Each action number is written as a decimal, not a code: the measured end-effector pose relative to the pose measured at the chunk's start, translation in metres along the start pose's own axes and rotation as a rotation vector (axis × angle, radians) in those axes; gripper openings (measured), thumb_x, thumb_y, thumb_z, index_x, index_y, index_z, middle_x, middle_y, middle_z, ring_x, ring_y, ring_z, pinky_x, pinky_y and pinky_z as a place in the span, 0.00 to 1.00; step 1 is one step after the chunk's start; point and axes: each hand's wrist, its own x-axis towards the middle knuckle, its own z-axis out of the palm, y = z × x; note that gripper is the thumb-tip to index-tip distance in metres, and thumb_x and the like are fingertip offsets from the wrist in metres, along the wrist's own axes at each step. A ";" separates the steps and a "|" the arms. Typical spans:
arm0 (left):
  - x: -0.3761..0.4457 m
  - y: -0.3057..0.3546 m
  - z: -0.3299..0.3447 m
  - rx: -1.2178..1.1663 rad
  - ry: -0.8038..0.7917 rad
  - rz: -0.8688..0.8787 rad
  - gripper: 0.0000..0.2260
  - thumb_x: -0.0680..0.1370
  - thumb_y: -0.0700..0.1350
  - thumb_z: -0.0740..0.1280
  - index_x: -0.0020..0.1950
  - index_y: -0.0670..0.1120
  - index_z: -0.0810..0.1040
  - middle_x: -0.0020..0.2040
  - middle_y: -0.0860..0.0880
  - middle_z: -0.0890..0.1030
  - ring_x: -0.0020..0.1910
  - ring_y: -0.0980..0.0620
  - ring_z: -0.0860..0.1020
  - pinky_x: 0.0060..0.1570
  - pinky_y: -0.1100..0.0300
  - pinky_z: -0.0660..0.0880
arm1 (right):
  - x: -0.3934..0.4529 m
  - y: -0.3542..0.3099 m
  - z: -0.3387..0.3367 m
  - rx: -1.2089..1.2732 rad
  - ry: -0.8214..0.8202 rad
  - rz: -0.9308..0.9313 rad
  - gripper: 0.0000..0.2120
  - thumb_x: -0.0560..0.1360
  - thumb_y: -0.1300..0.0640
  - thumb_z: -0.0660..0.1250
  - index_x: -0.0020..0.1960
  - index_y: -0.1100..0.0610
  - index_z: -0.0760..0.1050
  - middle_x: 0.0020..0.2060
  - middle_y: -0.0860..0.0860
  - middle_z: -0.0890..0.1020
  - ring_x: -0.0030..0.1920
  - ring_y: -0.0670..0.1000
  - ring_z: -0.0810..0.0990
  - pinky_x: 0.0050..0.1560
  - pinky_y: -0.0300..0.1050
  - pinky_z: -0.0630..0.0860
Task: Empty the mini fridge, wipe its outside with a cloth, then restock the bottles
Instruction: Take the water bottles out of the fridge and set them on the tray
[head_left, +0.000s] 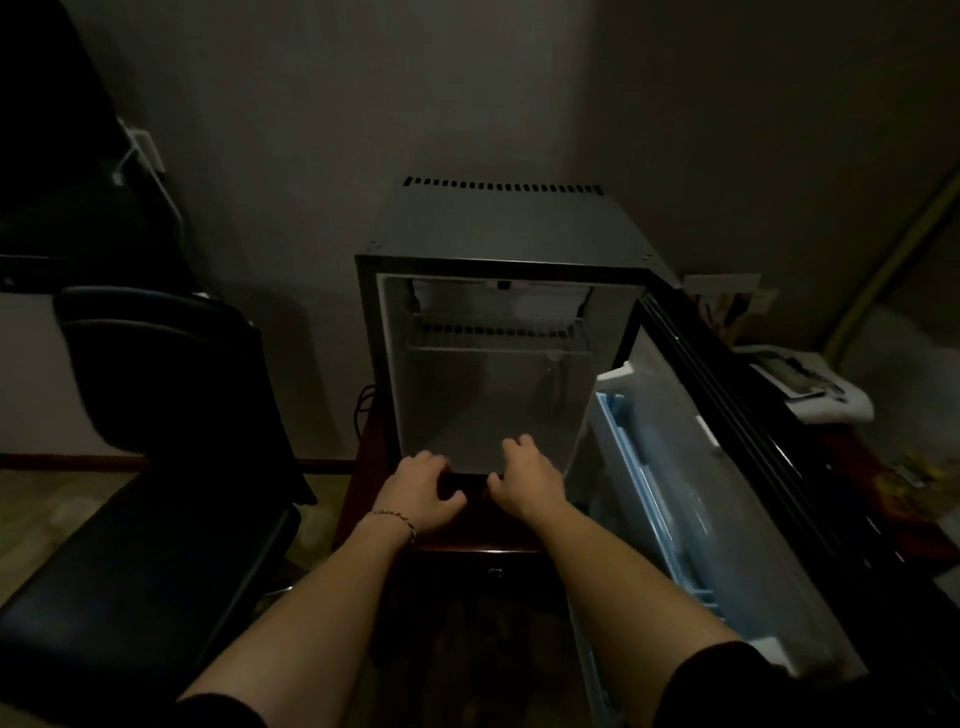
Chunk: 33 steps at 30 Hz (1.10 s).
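The black mini fridge (498, 228) stands against the wall with its door (727, 467) swung wide to the right. Its white inside holds only a wire shelf (493, 332); I see no bottles there, and the blue-edged door rack (649, 483) looks bare. My left hand (423, 488) and my right hand (527, 475) sit side by side at the lower front edge of the fridge. On both, the fingers curl over the lip into the compartment and the thumbs lie below it. No cloth is in either hand.
A dark padded chair (156, 415) stands close on the left. The fridge sits on a dark reddish wooden stand (467, 551). Behind the open door, on the right, lies a white folded cloth or towel (831, 405) with papers near it.
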 end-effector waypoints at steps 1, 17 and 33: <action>0.013 -0.005 -0.004 0.000 -0.020 0.020 0.21 0.75 0.59 0.67 0.64 0.50 0.75 0.61 0.51 0.75 0.61 0.50 0.72 0.62 0.54 0.74 | 0.010 -0.002 -0.002 -0.004 0.009 0.021 0.18 0.78 0.50 0.66 0.65 0.54 0.69 0.62 0.54 0.70 0.59 0.56 0.76 0.56 0.52 0.76; 0.152 -0.022 -0.006 -0.073 -0.226 0.077 0.29 0.74 0.61 0.69 0.73 0.55 0.69 0.72 0.50 0.70 0.68 0.49 0.72 0.67 0.58 0.70 | 0.142 0.021 -0.022 0.165 -0.021 0.300 0.28 0.79 0.45 0.65 0.76 0.52 0.64 0.73 0.56 0.69 0.69 0.60 0.71 0.67 0.53 0.71; 0.213 -0.038 0.033 -0.117 -0.193 0.096 0.28 0.78 0.57 0.68 0.75 0.50 0.66 0.75 0.48 0.64 0.73 0.48 0.65 0.68 0.58 0.64 | 0.204 0.041 -0.025 0.186 0.161 0.264 0.19 0.83 0.49 0.61 0.72 0.53 0.68 0.68 0.57 0.72 0.67 0.58 0.72 0.66 0.52 0.69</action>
